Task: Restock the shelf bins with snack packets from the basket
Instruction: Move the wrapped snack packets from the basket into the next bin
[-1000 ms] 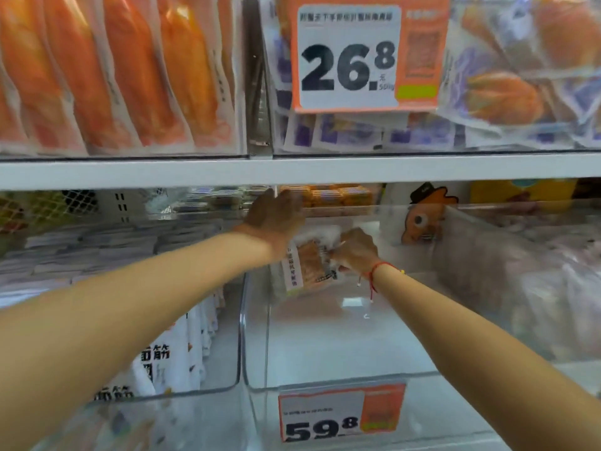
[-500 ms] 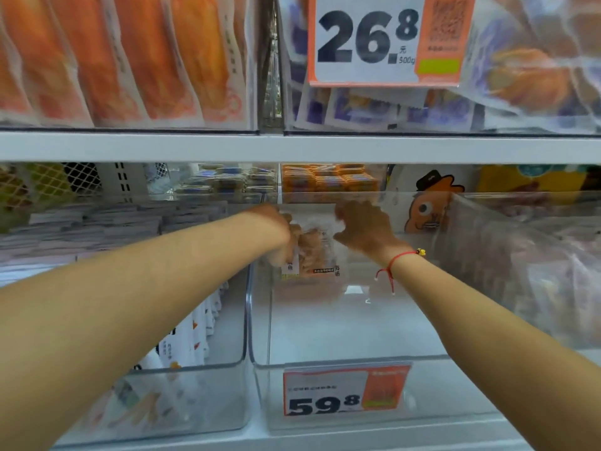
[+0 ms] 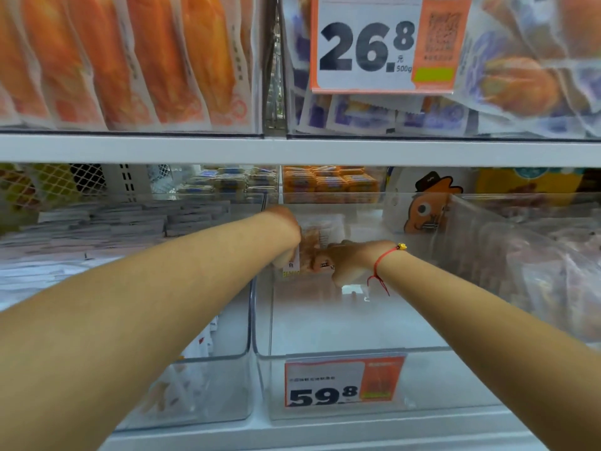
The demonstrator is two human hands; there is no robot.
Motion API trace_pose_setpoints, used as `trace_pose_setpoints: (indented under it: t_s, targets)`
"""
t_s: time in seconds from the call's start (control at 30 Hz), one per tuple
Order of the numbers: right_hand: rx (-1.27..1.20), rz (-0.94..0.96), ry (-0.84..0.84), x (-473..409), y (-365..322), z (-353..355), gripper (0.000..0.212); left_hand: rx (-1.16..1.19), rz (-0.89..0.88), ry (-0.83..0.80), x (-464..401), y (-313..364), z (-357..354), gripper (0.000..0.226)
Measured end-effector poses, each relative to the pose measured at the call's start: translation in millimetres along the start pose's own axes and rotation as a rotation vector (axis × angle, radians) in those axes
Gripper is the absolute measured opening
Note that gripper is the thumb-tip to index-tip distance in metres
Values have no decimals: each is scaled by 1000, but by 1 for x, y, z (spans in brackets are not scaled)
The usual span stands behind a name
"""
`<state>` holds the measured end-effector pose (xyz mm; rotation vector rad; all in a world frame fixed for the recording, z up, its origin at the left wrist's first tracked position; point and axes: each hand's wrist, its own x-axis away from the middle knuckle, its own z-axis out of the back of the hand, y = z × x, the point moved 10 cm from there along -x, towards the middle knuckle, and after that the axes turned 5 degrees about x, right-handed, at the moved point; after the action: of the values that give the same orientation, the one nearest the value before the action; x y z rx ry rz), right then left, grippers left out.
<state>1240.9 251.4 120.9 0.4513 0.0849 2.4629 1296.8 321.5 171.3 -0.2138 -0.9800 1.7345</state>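
Both my arms reach deep into the clear middle bin, which carries a 59.8 price tag on its front. At the bin's far end stands a snack packet, clear and white with orange-brown contents. My left hand bends down at the wrist and holds the packet's left edge; most of its fingers are hidden. My right hand, with a red string on the wrist, curls round the packet's lower right side. The basket is out of view.
The bin to the left holds white packets. The bin on the right is full of clear-wrapped pinkish packs. A white shelf board runs close above, with orange packets and a 26.8 tag on it.
Both hands have sunk lower at the back of the middle bin with the packet. My right hand came down from above it to grip its lower right side.
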Motion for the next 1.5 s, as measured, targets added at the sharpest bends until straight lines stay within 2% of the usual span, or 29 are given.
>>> trace_pose_setpoints:
  t_s: [0.1, 0.2, 0.33, 0.5, 0.6, 0.67, 0.73, 0.87, 1.03, 1.13, 1.2, 1.33, 1.43, 1.5]
  targets:
    - [30, -5, -81, 8, 1, -4, 74, -58, -3, -20, 18, 7, 0, 47]
    - [-67, -9, 6, 27, 1, -2, 71, 51, -1, 10, 44, 8, -1, 41]
    - [-117, 32, 209, 72, -11, 16, 53, 354, -48, 313, 95, 6, 30, 23]
    - [-251, 26, 536, 156, -25, 48, 24, 658, -40, 633, 165, -8, 44, 33]
    - [-447, -8, 739, 209, -33, 59, 12, 901, -22, 761, 212, -13, 31, 31]
    - [-579, -6, 773, 234, -42, 55, 6, 1017, 6, 800, 239, -12, 15, 27]
    - [-653, 10, 718, 246, -55, 40, 6, 1117, 18, 753, 254, -4, -9, 25]
    - [-815, 85, 459, 247, -94, -17, 9, 1323, -12, 537, 263, 36, -74, 24]
    - [-847, 117, 119, 237, -151, -150, 9, 1545, 38, 289, 263, 122, -188, 18]
    - [-827, 90, -102, 235, -183, -234, 16, 1634, 10, 117, 262, 179, -240, 22]
    - [-784, 66, -186, 237, -201, -275, 20, 1675, 27, -23, 259, 216, -277, 25]
    - [-556, 81, -329, 243, -233, -360, 36, 1618, 120, -254, 262, 279, -348, 27]
    - [-395, 81, -381, 256, -239, -419, 61, 1509, 206, -408, 276, 321, -385, 33]
    - [-371, 82, -422, 265, -235, -444, 80, 1432, 308, -449, 282, 330, -403, 41]
